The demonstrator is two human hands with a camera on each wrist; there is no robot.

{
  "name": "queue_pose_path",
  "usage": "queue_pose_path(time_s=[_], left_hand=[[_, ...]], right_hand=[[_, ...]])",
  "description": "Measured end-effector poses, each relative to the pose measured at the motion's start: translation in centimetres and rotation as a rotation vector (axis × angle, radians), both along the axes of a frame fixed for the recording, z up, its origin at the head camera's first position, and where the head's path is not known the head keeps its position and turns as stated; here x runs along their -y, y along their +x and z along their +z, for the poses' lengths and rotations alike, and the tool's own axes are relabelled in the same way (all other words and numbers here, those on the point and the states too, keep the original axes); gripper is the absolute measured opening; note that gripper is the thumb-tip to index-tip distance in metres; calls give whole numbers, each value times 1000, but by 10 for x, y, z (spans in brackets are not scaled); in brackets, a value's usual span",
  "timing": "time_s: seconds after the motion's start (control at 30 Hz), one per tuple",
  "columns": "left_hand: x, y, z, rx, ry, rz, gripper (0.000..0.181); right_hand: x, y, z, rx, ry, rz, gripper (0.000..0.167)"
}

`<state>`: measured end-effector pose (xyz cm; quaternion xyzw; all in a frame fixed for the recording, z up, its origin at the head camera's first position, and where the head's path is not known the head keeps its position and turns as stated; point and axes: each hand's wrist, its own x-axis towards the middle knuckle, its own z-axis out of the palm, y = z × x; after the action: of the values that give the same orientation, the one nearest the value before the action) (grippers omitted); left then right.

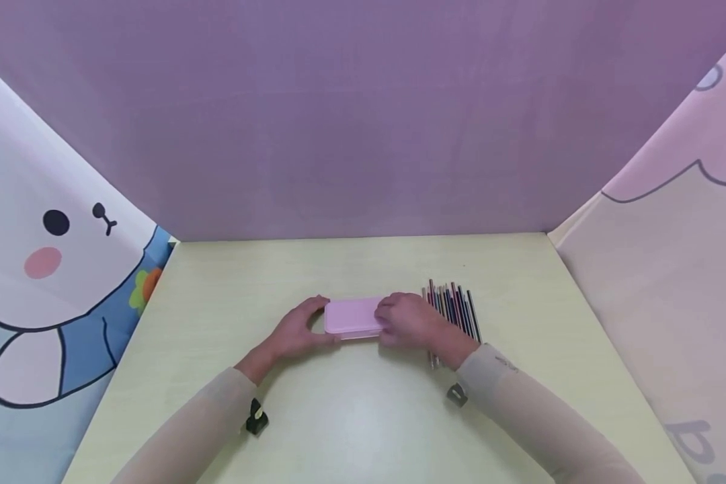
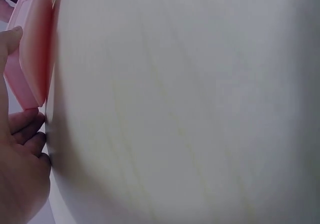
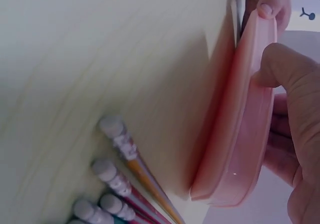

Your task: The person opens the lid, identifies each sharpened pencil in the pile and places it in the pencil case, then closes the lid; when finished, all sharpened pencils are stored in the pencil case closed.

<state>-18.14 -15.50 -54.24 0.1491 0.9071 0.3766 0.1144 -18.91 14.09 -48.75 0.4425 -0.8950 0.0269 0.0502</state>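
A pink pencil case (image 1: pixel 352 316) with rounded corners lies closed, or nearly so, on the table. My left hand (image 1: pixel 296 331) grips its left end, thumb along the near side and fingers round the far corner. At the other end my right hand (image 1: pixel 408 319) holds the case; in the right wrist view its thumb (image 3: pixel 282 66) presses the near side, with the fingers over the top. Several pencils (image 1: pixel 454 309) lie side by side just right of the case, partly hidden by the right wrist. White erasers cap their near ends (image 3: pixel 112 126).
The pale wood-look table (image 1: pixel 351 417) runs back to a purple wall (image 1: pixel 363 134). A cartoon-printed cloth (image 1: pixel 48 323) stands along the left edge, a pink and cream one (image 1: pixel 659 282) along the right. Small dark wrist devices (image 1: pixel 257 418) hang below both sleeves.
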Motion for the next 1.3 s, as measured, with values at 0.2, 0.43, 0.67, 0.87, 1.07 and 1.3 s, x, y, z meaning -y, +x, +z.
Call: queue_pose_path(time_s=[0.2,0.43,0.67,0.87,1.07,1.3], left_hand=[[0,-1,3,4,19,-9,94],[1,-2,2,-11,16,-3,94],[0,0,3,-11,-10,9,95],[-2,1,0,-58,-47,0,95],[-7,3,-8,-102,-64,-88,84],[-10,2,-7,-115,-42,-44,83]], right_hand=[[-2,-3,0,-36,-29,59,12],[-2,-6,-3,-81,-70,125,11],[-2,-6,-8,-116,-32,132,12],[0,-5,-12,-155,-55,131,10],[5,-2,-14,-90,-39,92,17],[2,-2,-5,83,4,-23,38]])
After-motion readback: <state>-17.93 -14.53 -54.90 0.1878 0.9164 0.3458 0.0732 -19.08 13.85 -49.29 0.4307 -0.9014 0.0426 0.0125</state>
